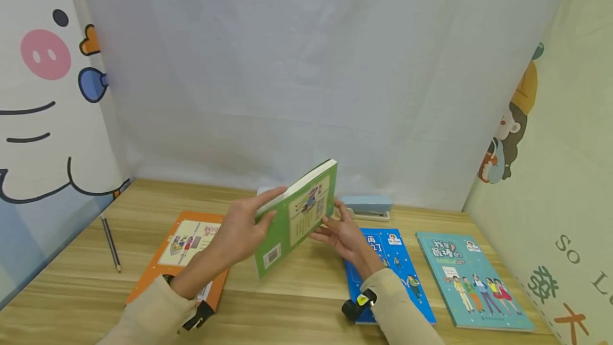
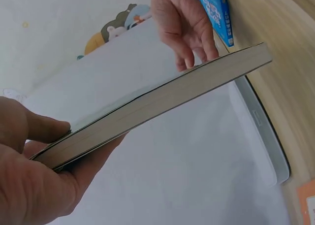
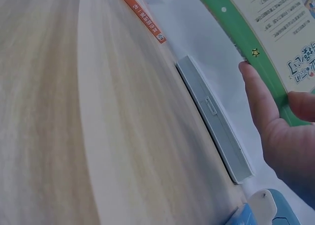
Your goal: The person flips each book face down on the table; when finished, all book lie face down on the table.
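A green book (image 1: 299, 209) is tilted up above the table, its back cover with a barcode facing me. My left hand (image 1: 241, 230) grips its left end, with the thumb on the cover and fingers on the other side. In the left wrist view the book's page edge (image 2: 162, 102) runs out from this grip. My right hand (image 1: 345, 236) holds the lower right corner. In the right wrist view, the right thumb (image 3: 301, 106) lies over the green cover while a finger (image 3: 258, 94) runs along the edge.
An orange book (image 1: 179, 246) and two pencils (image 1: 111, 244) lie at left. To the right are a blue book (image 1: 397, 276) and a teal book (image 1: 474, 281). A blue stapler (image 1: 366, 206) and a pale flat case (image 3: 214, 119) stand near the back curtain.
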Demonstrator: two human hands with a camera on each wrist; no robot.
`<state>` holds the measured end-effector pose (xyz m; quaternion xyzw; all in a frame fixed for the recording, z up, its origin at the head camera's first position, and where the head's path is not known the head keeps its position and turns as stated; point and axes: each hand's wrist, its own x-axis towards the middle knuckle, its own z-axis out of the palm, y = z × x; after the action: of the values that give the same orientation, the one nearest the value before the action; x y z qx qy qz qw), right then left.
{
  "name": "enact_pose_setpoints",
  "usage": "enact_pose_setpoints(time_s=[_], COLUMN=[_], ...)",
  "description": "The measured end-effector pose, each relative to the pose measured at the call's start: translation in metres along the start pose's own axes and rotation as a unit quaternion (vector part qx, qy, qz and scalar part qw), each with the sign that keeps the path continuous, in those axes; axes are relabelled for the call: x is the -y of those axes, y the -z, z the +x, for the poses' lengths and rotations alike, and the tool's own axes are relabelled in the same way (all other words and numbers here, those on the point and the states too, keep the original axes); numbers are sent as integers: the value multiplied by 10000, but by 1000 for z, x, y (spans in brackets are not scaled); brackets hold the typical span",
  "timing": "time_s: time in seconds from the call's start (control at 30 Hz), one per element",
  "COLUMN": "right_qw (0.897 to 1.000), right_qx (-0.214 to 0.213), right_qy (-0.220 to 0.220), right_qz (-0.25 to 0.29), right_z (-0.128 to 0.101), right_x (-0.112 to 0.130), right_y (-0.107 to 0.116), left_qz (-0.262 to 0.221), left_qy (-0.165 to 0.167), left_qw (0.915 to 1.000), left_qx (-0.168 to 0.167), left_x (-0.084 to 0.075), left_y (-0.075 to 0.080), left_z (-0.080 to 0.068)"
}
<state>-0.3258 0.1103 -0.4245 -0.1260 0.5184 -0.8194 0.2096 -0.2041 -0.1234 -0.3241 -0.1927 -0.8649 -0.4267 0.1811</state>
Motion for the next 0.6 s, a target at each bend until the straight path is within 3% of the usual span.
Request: enact_pose_setpoints(time_s=[0.1,0.2,0.33,0.6], right_qw=[10000,9998,9994,9984], right_qx=[17,60,64,-110], right_qy=[10,49,78,-6], right_qz=[-95,-198,-332,-553], right_z=[-1,-2,-1,-2], right_x=[-1,-1,-2,-3], right_y=[0,0,-1,-1], left_qz=[520,960,1215,1227], left_qy=[-337,-469,-288,51], left_qw=[9969,9894,9812,9760], left_qx=[486,986,1474,1799], left_x=[-3,-8,-10,-4], left_y=[4,11,16,19], left_z=[1,3,6,10])
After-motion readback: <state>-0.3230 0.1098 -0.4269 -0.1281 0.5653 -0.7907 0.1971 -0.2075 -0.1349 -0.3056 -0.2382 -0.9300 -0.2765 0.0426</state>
